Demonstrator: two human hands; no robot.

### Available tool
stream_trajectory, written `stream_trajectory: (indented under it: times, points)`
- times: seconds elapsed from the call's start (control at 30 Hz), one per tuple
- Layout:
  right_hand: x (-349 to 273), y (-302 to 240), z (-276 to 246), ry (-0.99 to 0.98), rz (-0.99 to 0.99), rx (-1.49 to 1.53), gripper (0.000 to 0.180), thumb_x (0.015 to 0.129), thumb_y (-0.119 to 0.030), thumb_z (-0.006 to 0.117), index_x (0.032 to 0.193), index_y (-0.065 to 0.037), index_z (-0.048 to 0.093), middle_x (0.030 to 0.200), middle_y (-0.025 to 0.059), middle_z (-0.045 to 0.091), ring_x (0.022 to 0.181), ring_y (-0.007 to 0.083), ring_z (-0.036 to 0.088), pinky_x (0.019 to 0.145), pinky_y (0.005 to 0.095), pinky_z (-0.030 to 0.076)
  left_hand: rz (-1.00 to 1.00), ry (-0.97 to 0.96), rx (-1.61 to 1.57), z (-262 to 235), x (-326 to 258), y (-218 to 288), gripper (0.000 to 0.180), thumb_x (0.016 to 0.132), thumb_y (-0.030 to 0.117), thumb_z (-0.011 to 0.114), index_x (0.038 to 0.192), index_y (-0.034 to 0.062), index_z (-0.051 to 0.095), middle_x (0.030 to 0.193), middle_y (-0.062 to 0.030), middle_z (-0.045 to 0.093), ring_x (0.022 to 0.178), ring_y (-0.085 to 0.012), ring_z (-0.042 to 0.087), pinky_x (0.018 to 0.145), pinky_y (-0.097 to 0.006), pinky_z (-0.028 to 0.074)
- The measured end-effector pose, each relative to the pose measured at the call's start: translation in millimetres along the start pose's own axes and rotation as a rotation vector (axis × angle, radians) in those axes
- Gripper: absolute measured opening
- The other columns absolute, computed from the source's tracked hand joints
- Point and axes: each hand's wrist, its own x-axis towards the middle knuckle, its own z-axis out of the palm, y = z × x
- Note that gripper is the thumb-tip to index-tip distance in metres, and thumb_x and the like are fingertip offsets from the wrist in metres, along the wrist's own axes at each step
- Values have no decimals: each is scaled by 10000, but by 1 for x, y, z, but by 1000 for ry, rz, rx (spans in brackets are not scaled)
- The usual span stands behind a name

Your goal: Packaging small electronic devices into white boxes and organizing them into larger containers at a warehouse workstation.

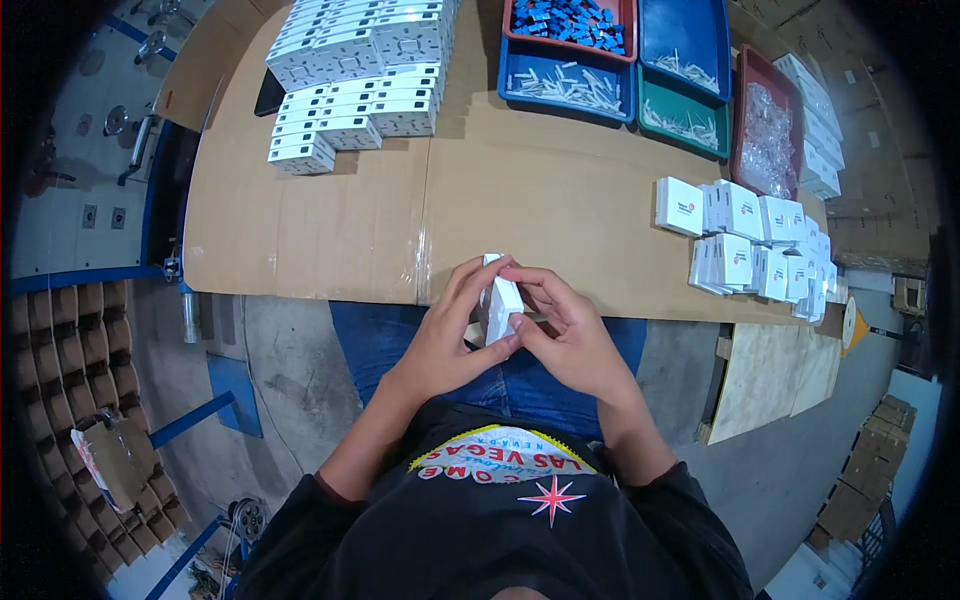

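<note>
Between my two hands, just over the table's near edge, is a small white box (pixel 503 308), tilted up on its side. My left hand (pixel 452 322) grips its left side, fingers over the top and thumb at the bottom. On the other side, my right hand (pixel 568 325) pinches it with the thumb on the near face and the fingers at the upper corner. What the box contains cannot be seen. Similar small white boxes (pixel 738 238) stand in rows on the table to the right.
A cardboard-covered table (pixel 520 205) lies ahead. Large stacks of white boxes (pixel 355 85) rise at the far left. At the back right are a blue tray (pixel 568 108) of small white pieces, a red tray (pixel 570 48) of blue parts, a green tray (pixel 683 140) and a tray of clear bags (pixel 767 140).
</note>
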Motion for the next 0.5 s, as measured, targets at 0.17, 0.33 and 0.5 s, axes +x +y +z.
stream_trajectory:
  times: [0.17, 0.33, 0.5]
  points:
    - [-4, 2, 10, 70, -65, -164, 522, 969, -25, 577, 1468, 12, 426, 1265, 229, 668, 1102, 235, 703, 841, 345, 572, 123, 80, 112, 10, -4, -19, 781, 875, 291, 776, 1538, 61, 433, 1496, -243, 421, 1352, -423, 504, 1096, -453, 440]
    - [-9, -10, 22, 78, 20, -338, 535, 951, -40, 533, 1465, 38, 405, 1269, 333, 625, 972, 426, 719, 820, 440, 566, 180, 189, 135, 26, -9, -32, 769, 893, 316, 764, 1524, 23, 436, 1483, -258, 424, 1325, -422, 508, 1092, -448, 434]
    - [-13, -9, 29, 104, -61, -413, 553, 931, -25, 525, 1462, 55, 395, 1406, 358, 537, 970, 526, 666, 818, 520, 549, 312, 308, 108, 41, -9, -37, 753, 939, 295, 712, 1542, -17, 386, 1474, -235, 423, 1363, -396, 463, 1133, -456, 388]
